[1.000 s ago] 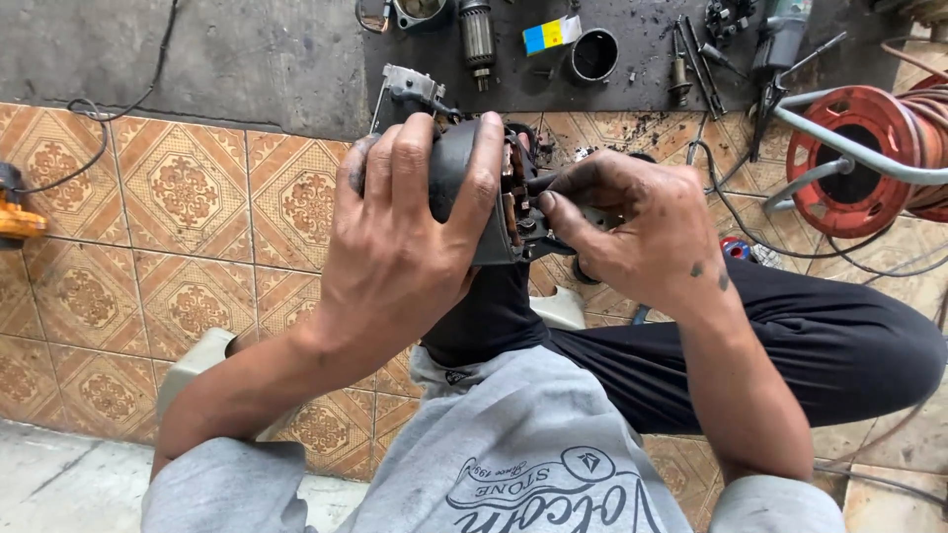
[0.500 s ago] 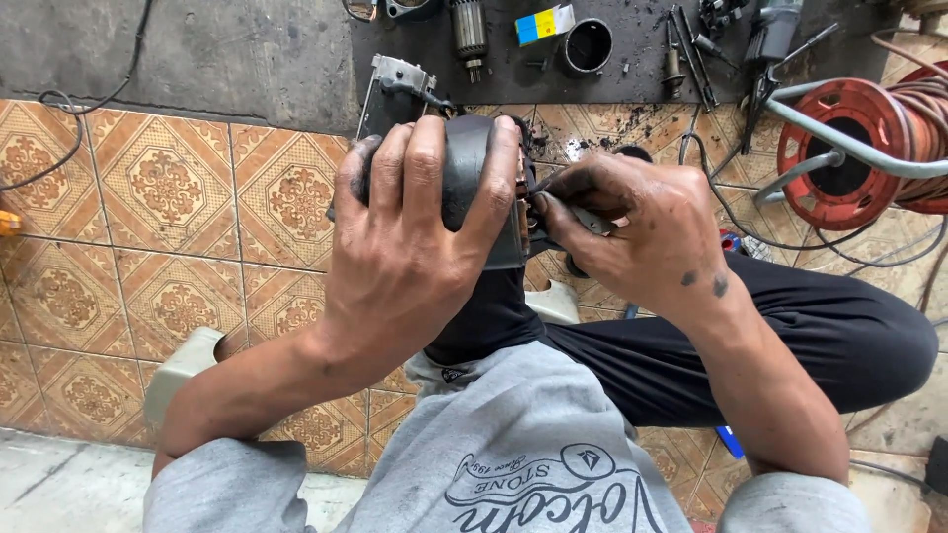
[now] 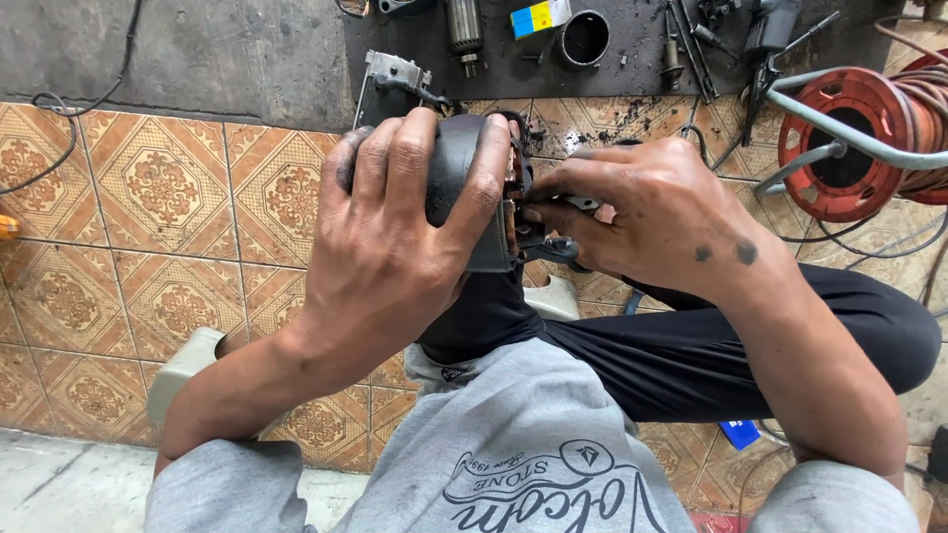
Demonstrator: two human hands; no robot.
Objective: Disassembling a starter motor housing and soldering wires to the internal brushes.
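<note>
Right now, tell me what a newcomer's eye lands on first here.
At centre, the left hand grips a dark motor housing while the right hand works a small tool at its open end. A red cable reel sits at the right edge, and loose parts lie on the dark mat along the top, above the patterned tiles.

A floor-level repair workshop: greasy mat point(image 3: 632, 59) strewn with motor parts point(image 3: 464, 25), cable reel point(image 3: 849, 143).
</note>
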